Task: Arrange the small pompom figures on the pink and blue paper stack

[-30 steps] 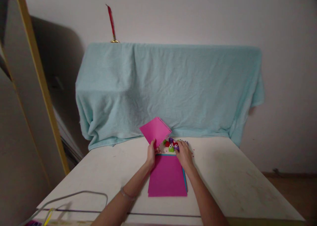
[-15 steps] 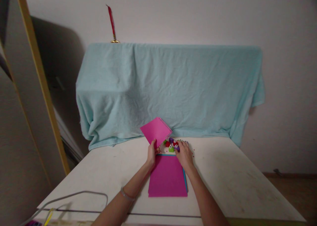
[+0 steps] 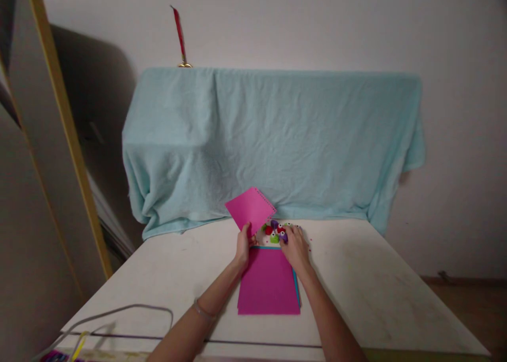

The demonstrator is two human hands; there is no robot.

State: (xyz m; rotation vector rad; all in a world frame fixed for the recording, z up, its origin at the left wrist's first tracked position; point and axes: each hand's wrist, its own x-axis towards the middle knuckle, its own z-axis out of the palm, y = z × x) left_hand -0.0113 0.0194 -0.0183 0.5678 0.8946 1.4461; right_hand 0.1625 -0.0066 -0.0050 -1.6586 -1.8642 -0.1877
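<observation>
your left hand (image 3: 243,247): pinching one bright pink paper sheet with a perforated edge (image 3: 251,209), held tilted above the white table (image 3: 178,280).
your right hand (image 3: 295,247): fingers curled at a small purple figure with a round eye (image 3: 283,237); cannot tell whether gripping.
magenta-topped paper stack (image 3: 269,284): flat, nearer you.

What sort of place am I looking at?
Probably a room in someone's home: a pale blue towel hangs at the back of a white table, where a stack of coloured paper and small toys with eyes lie.
</observation>
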